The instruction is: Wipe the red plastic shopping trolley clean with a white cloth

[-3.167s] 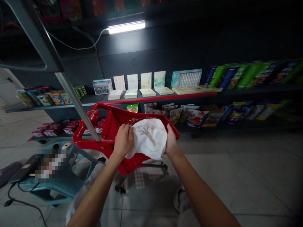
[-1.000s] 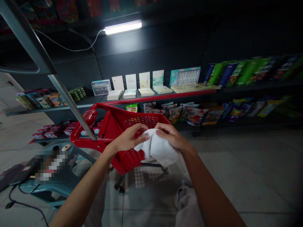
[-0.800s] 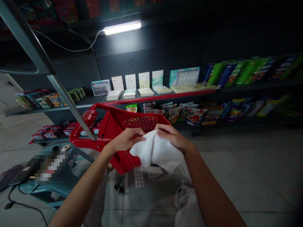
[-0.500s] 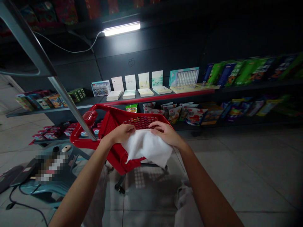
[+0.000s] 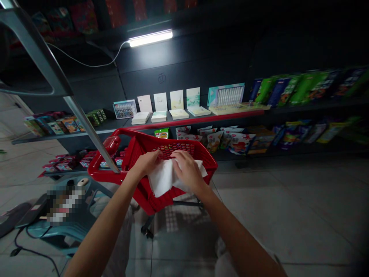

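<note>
A white cloth [image 5: 162,179] hangs over the near rim of a red shopping cart [image 5: 135,152]. My left hand [image 5: 148,161] is closed on the cloth's upper left edge, with the fingertips partly hidden. Over the middle of the cloth lies my right hand [image 5: 187,169], its fingers bent around the upper edge and its thumb toward the left. To the right of that hand a corner of the cloth sticks out. Both hands are close together above the basket, a small gap between them.
Beyond the cart, a dark shelf with a red edge [image 5: 184,120] carries notebooks and boxed sets. Snack bags [image 5: 239,142] fill the lower shelf. A metal pole [image 5: 89,130] slants down at left, near a blue-green stool [image 5: 60,231]. A lamp [image 5: 151,38] glows above.
My right hand has moved left across the cloth, nearer my left hand. The cloth is gathered and covers less of the cart's right side. The view has shifted slightly.
</note>
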`<control>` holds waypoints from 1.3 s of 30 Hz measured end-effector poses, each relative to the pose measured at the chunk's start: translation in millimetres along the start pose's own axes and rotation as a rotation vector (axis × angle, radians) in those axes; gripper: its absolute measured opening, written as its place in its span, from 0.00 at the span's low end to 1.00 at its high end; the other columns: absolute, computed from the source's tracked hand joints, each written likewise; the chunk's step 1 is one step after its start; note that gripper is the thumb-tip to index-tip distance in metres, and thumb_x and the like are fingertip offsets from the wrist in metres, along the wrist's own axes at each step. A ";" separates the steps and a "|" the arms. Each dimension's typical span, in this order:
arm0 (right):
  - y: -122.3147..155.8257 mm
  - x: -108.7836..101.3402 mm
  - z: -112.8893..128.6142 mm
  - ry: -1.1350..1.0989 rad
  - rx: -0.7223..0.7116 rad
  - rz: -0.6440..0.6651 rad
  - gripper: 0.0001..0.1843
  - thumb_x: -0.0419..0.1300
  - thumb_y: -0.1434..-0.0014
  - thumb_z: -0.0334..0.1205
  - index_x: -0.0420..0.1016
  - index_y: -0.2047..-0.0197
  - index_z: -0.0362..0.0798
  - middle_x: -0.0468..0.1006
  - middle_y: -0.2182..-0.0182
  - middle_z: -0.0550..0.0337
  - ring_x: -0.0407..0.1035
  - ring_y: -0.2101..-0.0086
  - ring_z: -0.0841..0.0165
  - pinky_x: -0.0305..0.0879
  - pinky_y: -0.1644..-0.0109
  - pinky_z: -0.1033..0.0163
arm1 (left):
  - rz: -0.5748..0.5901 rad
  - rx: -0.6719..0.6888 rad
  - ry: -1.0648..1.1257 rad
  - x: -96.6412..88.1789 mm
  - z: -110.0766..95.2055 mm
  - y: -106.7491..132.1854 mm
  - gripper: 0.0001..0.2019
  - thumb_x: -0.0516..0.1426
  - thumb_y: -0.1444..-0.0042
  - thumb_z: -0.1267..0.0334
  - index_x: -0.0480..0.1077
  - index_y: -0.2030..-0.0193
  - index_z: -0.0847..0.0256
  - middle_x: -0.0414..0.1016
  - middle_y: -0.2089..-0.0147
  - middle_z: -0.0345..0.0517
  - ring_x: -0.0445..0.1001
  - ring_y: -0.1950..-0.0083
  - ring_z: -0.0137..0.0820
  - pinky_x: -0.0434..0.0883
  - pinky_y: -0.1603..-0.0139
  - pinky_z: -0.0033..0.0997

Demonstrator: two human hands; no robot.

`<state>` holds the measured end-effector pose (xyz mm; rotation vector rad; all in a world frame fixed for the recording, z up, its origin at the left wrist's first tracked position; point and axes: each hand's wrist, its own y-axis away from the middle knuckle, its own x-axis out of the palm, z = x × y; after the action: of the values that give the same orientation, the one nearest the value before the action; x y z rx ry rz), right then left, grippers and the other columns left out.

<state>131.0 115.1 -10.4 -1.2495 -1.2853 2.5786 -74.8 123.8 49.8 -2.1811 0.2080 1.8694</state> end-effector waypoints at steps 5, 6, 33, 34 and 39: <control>24.5 22.7 23.6 0.094 -0.079 0.233 0.18 0.49 0.27 0.42 0.71 0.41 0.47 0.78 0.48 0.50 0.69 0.49 0.59 0.61 0.42 0.54 | -0.074 -0.130 -0.186 -12.2 -17.2 34.2 0.18 0.45 0.30 0.50 0.70 0.45 0.53 0.80 0.46 0.50 0.80 0.49 0.42 0.72 0.54 0.37; 28.1 25.4 20.7 0.123 -0.080 0.249 0.18 0.49 0.27 0.43 0.71 0.41 0.47 0.78 0.49 0.50 0.69 0.49 0.59 0.61 0.43 0.54 | -0.025 -0.147 -0.215 -14.2 -16.9 41.9 0.19 0.45 0.30 0.48 0.72 0.47 0.53 0.81 0.48 0.51 0.80 0.50 0.43 0.72 0.54 0.38; 34.6 37.3 -52.0 0.161 0.055 0.041 0.20 0.47 0.28 0.42 0.74 0.42 0.47 0.79 0.45 0.51 0.69 0.46 0.58 0.49 0.29 0.48 | 0.016 -0.010 -0.364 0.6 31.8 20.1 0.15 0.51 0.34 0.53 0.78 0.57 0.53 0.83 0.58 0.53 0.81 0.55 0.43 0.67 0.55 0.38; 31.7 43.5 -46.2 0.139 0.050 0.025 0.21 0.47 0.28 0.42 0.74 0.41 0.47 0.79 0.45 0.51 0.69 0.45 0.58 0.50 0.29 0.48 | 0.014 -0.010 -0.364 1.3 31.6 18.2 0.16 0.50 0.34 0.54 0.78 0.57 0.53 0.83 0.57 0.53 0.81 0.54 0.44 0.68 0.55 0.38; 19.4 61.1 -39.3 0.074 0.040 -0.002 0.23 0.46 0.27 0.42 0.72 0.38 0.47 0.77 0.41 0.52 0.69 0.42 0.59 0.53 0.30 0.47 | 0.011 -0.019 -0.363 4.1 32.0 7.5 0.16 0.50 0.34 0.54 0.79 0.55 0.54 0.83 0.55 0.55 0.81 0.53 0.45 0.68 0.54 0.39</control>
<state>121.2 148.6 -77.1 -1.3221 -1.2158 2.5173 -106.5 126.1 40.6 -1.8101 0.1296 2.2361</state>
